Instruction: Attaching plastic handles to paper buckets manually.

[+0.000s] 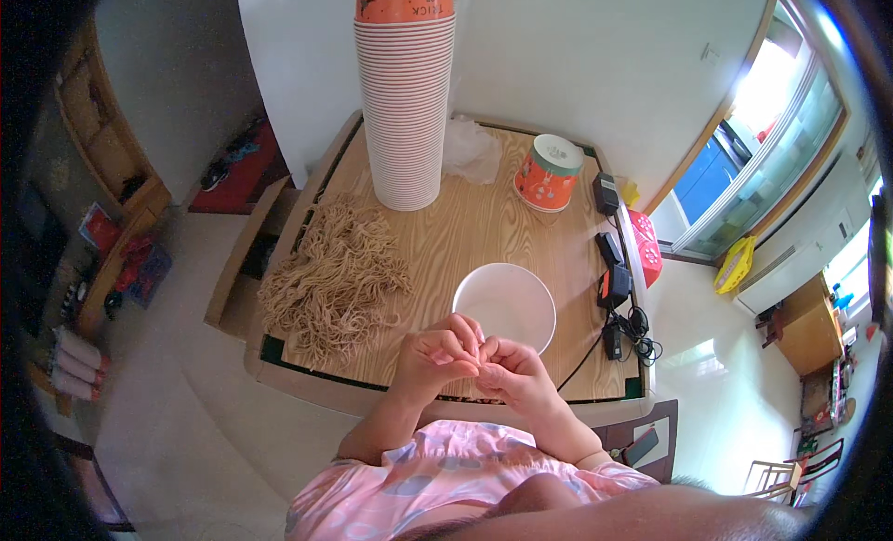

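My left hand and my right hand meet at the fingertips by the table's near edge. Both are closed in a pinch; whatever lies between the fingertips is too small to make out. Just beyond them a round white paper tub stands with its mouth up, its near rim partly covered by my fingers. Left of my hands spreads a tangled heap of beige cords. A tall stack of nested paper tubs, white-rimmed with orange on top, rises behind the heap. One orange and green tub sits upside down at the far right.
The wood-grain table has a raised border. A crumpled clear plastic bag lies beside the stack. Along the right edge are black power adapters and a coiled black cable. An open cardboard box stands off the left side.
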Demonstrator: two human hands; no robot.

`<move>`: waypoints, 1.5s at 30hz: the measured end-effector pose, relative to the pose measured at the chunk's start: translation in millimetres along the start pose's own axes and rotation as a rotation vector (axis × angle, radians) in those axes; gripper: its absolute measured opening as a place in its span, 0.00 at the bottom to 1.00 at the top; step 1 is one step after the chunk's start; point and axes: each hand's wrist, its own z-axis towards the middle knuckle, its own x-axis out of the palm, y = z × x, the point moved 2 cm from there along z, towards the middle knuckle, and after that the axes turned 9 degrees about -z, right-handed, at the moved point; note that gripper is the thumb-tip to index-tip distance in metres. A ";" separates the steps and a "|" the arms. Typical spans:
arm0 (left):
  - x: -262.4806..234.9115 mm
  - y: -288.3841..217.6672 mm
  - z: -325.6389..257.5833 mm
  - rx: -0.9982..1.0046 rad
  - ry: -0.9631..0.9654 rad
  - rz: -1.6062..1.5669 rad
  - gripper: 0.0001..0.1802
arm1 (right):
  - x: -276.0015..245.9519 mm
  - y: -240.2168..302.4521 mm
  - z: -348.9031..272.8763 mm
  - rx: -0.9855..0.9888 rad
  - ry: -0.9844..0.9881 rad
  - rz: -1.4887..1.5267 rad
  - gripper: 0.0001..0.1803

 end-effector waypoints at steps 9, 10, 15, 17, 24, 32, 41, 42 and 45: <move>9.4 -1.6 3.9 -0.048 -0.117 0.105 0.07 | -5.9 -3.7 3.1 -0.089 -0.188 -0.062 0.04; 7.1 0.2 2.7 -0.001 -0.085 0.185 0.06 | -7.1 -6.0 2.9 -0.113 -0.193 -0.103 0.03; -0.7 3.9 1.5 0.025 -0.055 0.181 0.05 | -6.5 -2.5 1.6 -0.112 -0.200 -0.153 0.04; -2.0 3.3 1.2 0.029 -0.043 0.181 0.05 | -4.9 -0.6 1.8 -0.064 -0.172 -0.104 0.05; 8.5 -2.1 3.7 -0.092 -0.089 0.149 0.07 | -7.1 -1.6 2.2 -0.112 -0.187 -0.104 0.04; 0.7 6.1 2.1 -0.031 -0.119 0.143 0.09 | -8.2 -1.1 3.4 -0.193 -0.277 -0.270 0.03; 1.1 3.7 4.3 -0.069 -0.177 0.093 0.07 | -8.2 -4.0 7.5 -0.185 -0.266 -0.185 0.04; 2.4 2.9 4.6 -0.070 -0.169 0.116 0.07 | -8.2 -4.8 7.5 -0.182 -0.266 -0.184 0.04; -1.9 5.7 2.5 -0.038 -0.138 0.175 0.06 | -8.8 -7.2 7.4 -0.183 -0.274 -0.235 0.04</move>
